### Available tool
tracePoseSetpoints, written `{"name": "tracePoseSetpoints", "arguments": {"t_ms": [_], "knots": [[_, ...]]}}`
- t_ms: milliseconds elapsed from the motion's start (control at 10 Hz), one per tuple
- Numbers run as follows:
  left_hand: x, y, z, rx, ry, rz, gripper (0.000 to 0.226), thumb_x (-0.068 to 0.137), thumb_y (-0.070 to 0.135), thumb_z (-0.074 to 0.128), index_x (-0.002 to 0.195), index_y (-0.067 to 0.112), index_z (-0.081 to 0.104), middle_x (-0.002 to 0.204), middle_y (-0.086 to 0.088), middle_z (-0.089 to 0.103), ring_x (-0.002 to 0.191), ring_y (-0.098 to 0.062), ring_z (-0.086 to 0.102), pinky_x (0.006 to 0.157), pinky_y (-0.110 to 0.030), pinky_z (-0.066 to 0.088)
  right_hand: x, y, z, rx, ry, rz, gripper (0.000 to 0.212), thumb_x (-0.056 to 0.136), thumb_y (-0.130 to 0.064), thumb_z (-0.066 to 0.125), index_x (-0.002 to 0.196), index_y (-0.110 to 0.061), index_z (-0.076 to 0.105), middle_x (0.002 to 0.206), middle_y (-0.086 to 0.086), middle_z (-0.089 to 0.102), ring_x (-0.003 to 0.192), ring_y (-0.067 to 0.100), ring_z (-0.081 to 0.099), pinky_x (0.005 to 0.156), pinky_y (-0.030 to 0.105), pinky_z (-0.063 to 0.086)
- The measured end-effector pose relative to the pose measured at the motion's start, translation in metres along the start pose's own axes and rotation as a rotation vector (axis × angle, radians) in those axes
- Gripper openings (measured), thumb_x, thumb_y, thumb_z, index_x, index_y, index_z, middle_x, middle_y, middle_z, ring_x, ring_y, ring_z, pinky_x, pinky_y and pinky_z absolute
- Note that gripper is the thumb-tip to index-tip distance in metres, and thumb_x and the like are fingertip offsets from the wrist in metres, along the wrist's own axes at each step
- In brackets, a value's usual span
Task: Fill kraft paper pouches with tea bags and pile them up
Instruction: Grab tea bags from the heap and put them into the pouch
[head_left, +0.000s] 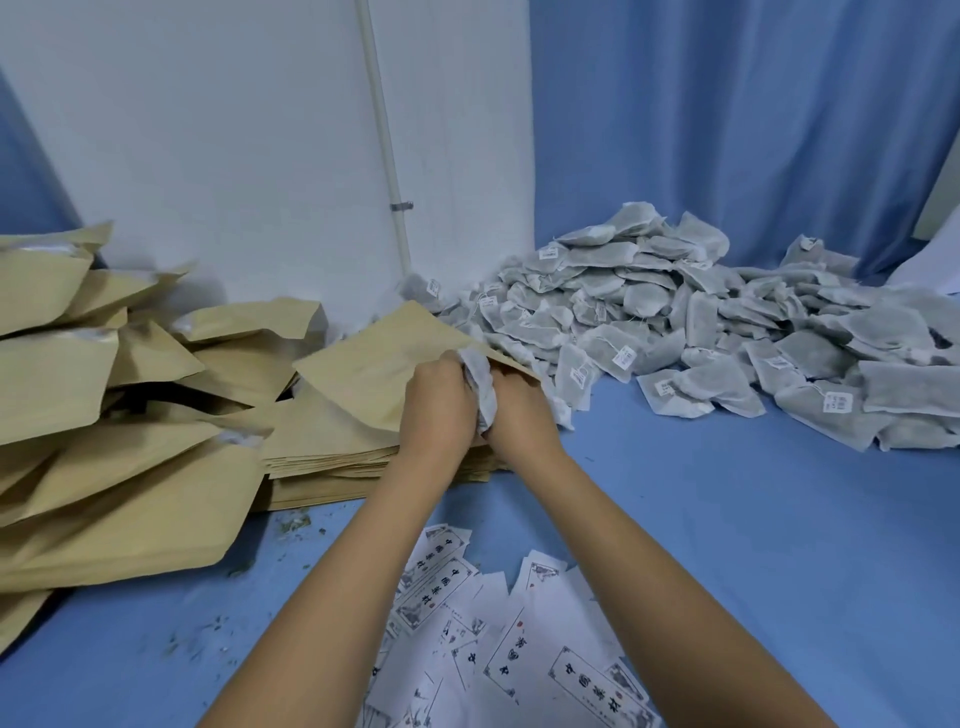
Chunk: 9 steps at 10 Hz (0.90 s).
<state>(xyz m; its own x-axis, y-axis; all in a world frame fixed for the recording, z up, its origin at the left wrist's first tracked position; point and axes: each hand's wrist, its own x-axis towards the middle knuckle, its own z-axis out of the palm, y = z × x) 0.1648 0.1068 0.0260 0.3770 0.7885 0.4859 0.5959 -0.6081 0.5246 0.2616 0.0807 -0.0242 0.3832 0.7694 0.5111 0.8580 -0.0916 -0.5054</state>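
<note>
- Mid-worktop, the left hand (439, 400) holds a pouch (384, 364) by its mouth, and the right hand (519, 413) clutches tea bags (479, 382), partly in.
- Filled pouches (78, 415) pile at the left edge; I'd judge a fair share done.
- Plenty remains: a big heap (675, 332) at the far right and a flat stack (332, 462) of empties.

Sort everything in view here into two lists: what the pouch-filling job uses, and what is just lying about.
In the job: left hand, right hand, held pouch, gripped tea bag, tea bag heap, flat pouch stack, filled pouch pile.

Lying about: printed slips, tea crumbs, white pipe, blue curtain.
</note>
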Motion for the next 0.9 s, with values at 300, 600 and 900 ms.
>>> {"name": "tracePoseSetpoints", "arguments": {"t_ms": [300,600,900], "knots": [[0.006,-0.031,-0.013,0.177,0.067,-0.172,0.021,0.092,0.007,0.043,0.099,0.001,0.062,0.109,-0.021,0.06,0.096,-0.038,0.058,0.069,-0.035,0.04,0.007,-0.012,-0.002,0.748,-0.482,-0.091,0.088,0.073,-0.009,0.071,0.146,-0.024,0.024,0.144,-0.003,0.035,0.133,0.011,0.037,0.106,0.031,0.037],[-0.005,-0.011,0.001,0.265,0.048,-0.081,0.018,0.088,-0.002,0.041,0.097,0.0,0.056,0.096,-0.02,0.063,0.09,-0.036,0.06,0.064,-0.032,0.034,0.017,-0.012,0.018,0.048,-0.334,0.015,0.016,0.088,-0.009,0.055,0.102,-0.004,0.06,0.1,0.019,0.062,0.091,0.031,0.057,0.084,0.034,0.04],[0.007,-0.042,-0.019,0.214,0.116,-0.133,0.018,0.085,0.001,0.045,0.096,-0.001,0.06,0.094,-0.024,0.064,0.089,-0.039,0.06,0.068,-0.039,0.044,0.021,-0.018,0.01,0.478,-0.34,-0.103,0.059,0.082,-0.011,0.067,0.135,-0.007,0.042,0.132,0.013,0.046,0.113,0.008,0.046,0.093,0.014,0.038]]}}
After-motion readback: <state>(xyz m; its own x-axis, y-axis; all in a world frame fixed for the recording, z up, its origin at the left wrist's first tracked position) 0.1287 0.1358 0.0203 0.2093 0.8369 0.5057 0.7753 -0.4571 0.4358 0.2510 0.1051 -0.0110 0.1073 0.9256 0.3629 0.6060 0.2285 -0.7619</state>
